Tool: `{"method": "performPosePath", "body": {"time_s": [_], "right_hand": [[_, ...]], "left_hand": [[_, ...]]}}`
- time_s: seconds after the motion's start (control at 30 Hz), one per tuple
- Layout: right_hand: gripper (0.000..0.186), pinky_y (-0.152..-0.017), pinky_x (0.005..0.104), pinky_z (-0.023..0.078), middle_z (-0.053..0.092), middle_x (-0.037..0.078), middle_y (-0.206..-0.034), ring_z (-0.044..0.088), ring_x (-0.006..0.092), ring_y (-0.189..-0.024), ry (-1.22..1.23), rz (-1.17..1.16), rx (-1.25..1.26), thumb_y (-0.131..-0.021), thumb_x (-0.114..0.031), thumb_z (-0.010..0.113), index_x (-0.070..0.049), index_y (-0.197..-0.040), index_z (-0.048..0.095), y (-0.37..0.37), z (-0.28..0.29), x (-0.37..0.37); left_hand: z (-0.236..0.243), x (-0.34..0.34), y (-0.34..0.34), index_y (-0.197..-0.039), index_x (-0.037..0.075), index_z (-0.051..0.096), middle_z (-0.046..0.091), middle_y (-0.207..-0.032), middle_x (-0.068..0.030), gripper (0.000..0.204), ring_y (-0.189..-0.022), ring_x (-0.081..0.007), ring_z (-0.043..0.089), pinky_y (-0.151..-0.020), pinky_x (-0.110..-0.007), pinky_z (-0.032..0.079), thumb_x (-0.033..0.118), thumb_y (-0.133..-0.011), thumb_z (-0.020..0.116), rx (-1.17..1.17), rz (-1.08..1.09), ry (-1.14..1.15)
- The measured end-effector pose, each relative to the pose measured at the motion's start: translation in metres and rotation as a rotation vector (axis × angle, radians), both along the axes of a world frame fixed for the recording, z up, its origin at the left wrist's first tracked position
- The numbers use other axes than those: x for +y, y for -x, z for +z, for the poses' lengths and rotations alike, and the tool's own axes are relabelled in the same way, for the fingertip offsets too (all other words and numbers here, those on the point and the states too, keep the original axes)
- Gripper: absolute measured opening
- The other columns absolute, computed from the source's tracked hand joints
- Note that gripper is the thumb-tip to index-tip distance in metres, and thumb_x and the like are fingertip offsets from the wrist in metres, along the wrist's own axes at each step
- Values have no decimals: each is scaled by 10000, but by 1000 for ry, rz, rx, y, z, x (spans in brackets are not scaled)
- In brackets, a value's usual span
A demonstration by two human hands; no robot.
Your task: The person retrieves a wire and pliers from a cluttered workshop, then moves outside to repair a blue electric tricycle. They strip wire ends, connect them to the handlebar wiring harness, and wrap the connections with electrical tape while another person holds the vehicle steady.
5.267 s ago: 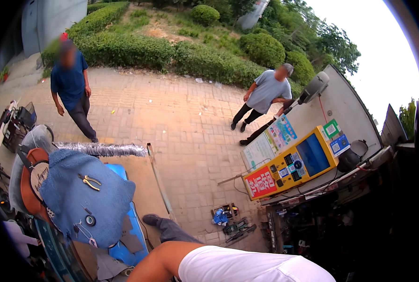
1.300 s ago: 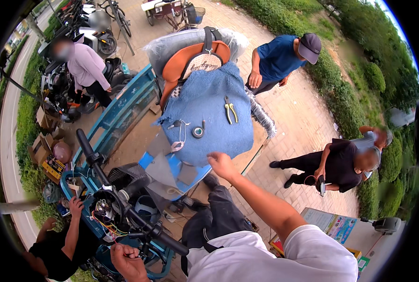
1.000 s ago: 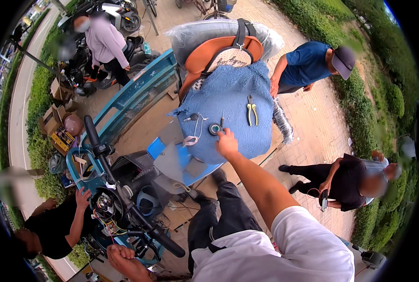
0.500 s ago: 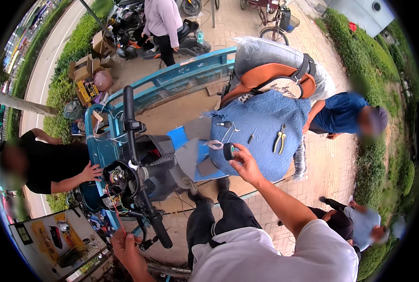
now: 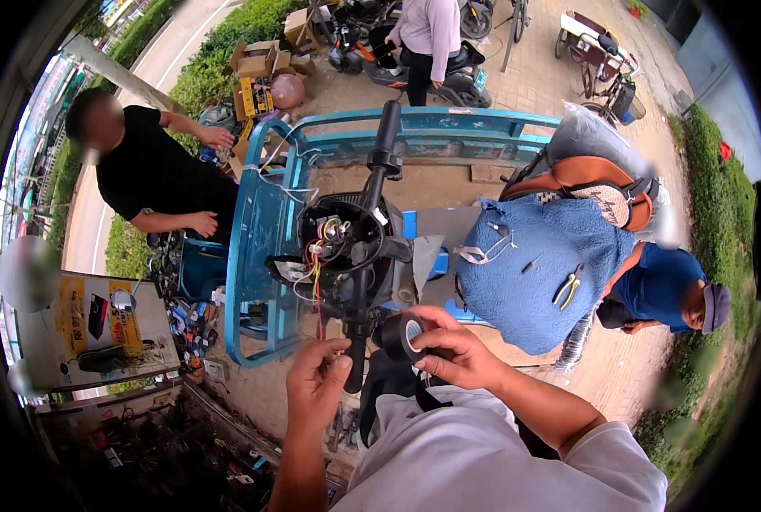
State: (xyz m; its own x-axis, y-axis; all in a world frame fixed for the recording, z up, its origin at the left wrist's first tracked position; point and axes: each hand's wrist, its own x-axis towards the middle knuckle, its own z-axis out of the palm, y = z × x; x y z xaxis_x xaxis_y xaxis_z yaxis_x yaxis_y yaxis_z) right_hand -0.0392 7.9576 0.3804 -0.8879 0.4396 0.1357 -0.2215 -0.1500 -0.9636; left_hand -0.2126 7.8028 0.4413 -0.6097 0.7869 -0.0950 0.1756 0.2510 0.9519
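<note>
While R hand (image 5: 459,348) is clamped on tape (image 5: 402,338), approx 6 o'clock of view ctr, L hand (image 5: 315,377) sits at tape's 8 o'clock, thumb + finger together on red wire (image 5: 320,321). Handlebar end (image 5: 356,365) btwn hands. Open housing (image 5: 333,232) at tape's 11 o'clock. Towel (image 5: 525,294) at 2 o'clock w/ pliers (image 5: 567,288) + screwdriver (image 5: 531,264) on it.

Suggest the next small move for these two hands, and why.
Perhaps bring the black electrical tape roll, held in the right hand, closer to the red wire: that wire runs down to the left hand, and the roll is near but apart from it.
</note>
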Motion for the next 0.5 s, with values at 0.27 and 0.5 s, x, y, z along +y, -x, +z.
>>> {"method": "performPosePath", "body": {"time_s": [0.27, 0.5], "right_hand": [[291, -1023, 362, 377, 285, 145, -1445, 359, 250, -1312, 131, 123, -57, -843, -63, 662, -12, -1097, 529, 28, 6, -29], [242, -984, 390, 383, 369, 186, -1380, 423, 285, -1255, -72, -31, -119, -831, -70, 617, -10, -1052, 538, 38, 10, -44]], "left_hand": [[6, 7, 14, -1125, 1, 611, 481, -795, -38, 475, -690, -147, 482, -618, -258, 409, 138, -707, 791, 118, -209, 53], [8, 6, 35, -951, -1, 691, 561, -783, -87, 250, -683, -184, 574, -598, -277, 449, 17, -707, 743, 262, -269, -31]]}}
